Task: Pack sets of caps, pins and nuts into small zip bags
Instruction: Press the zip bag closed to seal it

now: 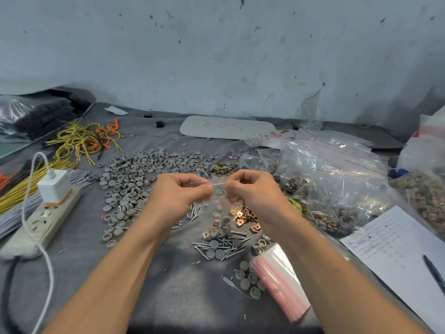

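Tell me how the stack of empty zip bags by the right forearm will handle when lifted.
The stack of zip bags is thin clear film, so probably floppy and light. The glossy sheets lie fanned, so likely to slide apart.

Even cool light, soft shadows, wide-angle bowing at edges, slight blur overall.

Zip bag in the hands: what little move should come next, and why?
Probably slide the fingers along the zip strip to press it shut. The left hand and the right hand each pinch one end of the top of the small zip bag, stretched between them above the loose nuts. Small parts seem to sit inside, though blurred; if it is empty, pull it open instead.
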